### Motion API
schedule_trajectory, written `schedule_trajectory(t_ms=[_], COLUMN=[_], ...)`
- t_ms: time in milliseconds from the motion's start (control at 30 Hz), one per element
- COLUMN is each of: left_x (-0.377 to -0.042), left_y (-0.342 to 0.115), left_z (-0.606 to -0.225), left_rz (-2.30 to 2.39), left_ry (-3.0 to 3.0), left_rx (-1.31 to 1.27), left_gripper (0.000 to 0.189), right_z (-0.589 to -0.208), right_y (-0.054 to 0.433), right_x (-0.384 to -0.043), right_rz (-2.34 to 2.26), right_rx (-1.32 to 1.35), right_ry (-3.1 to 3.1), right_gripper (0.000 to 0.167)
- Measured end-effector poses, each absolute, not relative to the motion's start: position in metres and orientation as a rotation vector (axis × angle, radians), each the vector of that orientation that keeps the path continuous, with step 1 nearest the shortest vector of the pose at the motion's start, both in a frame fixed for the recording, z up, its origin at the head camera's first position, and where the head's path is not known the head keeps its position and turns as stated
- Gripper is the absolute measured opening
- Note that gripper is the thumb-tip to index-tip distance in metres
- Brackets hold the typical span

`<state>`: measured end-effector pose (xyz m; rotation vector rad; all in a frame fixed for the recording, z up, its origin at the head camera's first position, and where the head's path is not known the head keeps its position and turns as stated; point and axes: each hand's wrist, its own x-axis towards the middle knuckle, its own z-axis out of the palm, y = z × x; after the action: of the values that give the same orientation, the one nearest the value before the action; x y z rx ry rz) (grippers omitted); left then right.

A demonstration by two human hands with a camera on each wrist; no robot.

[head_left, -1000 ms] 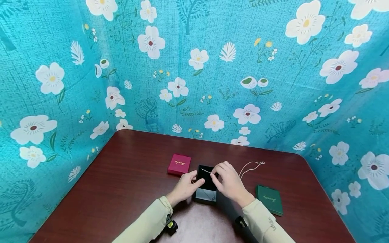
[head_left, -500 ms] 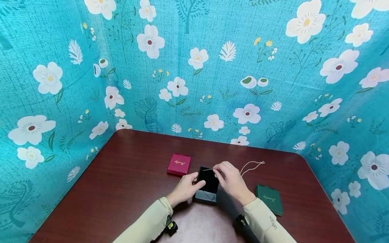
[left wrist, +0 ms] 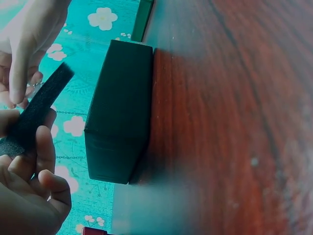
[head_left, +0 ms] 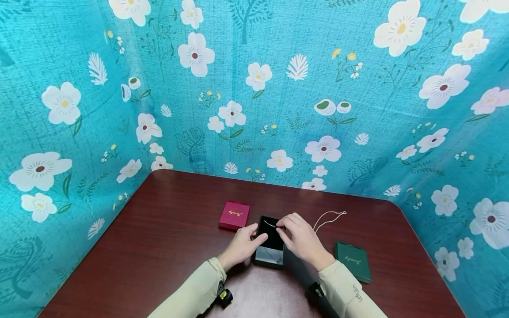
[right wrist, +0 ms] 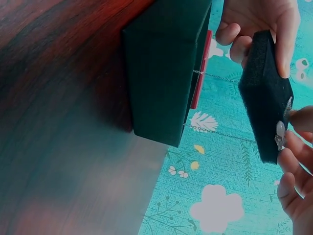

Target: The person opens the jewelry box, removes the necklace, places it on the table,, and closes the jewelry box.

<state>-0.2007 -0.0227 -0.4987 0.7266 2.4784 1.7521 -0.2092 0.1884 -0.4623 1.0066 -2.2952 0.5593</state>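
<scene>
My left hand (head_left: 242, 244) holds a black foam pad (right wrist: 264, 93) by its side, thumb across its face, tilted above the open dark green box (left wrist: 120, 107). With thumb and fingertips my right hand (head_left: 299, 236) pinches a silver necklace (right wrist: 280, 134) at the pad's far right edge. A pale, shiny pendant piece shows between those fingertips in the right wrist view. Two thin chain strands run from the pad toward the box's opening. In the head view, a short silver length lies across the pad's upper part.
A red box (head_left: 234, 215) with gold lettering stands at the back left of the wooden table (head_left: 175, 229). A green lid (head_left: 352, 262) with similar lettering lies beside my right forearm. Beyond my right hand lies another pale chain (head_left: 331, 216). Floral cloth (head_left: 238, 88) surrounds the table.
The silver length first straightens as my right fingertips draw back right, then sags again as they move left. The pad tilts slightly in my left hand.
</scene>
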Motion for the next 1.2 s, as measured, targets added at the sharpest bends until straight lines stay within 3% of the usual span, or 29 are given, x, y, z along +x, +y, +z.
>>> schedule_trajectory(t_ms=[200, 500, 733, 1200], left_x=[-0.201, -0.193, -0.201, -0.200], left_y=[-0.022, -0.021, -0.020, -0.019], left_z=[-0.499, -0.482, -0.500, -0.499], left_rz=[1.784, 1.799, 1.782, 1.775], left_ry=[2.454, 2.458, 2.489, 2.475], left_rx=[0.706, 0.694, 0.659, 0.651], left_gripper=[0.012, 0.014, 0.021, 0.013], right_z=[-0.464, -0.462, -0.463, -0.464], right_y=[0.193, 0.193, 0.192, 0.192], right_x=[-0.209, -0.209, -0.208, -0.208], right_rz=[0.495, 0.421, 0.445, 0.393], right_rx=[1.040, 1.080, 1.034, 1.102], right_ry=[-2.281, -2.276, -2.270, -2.278], right_gripper=[0.022, 0.012, 0.014, 0.019])
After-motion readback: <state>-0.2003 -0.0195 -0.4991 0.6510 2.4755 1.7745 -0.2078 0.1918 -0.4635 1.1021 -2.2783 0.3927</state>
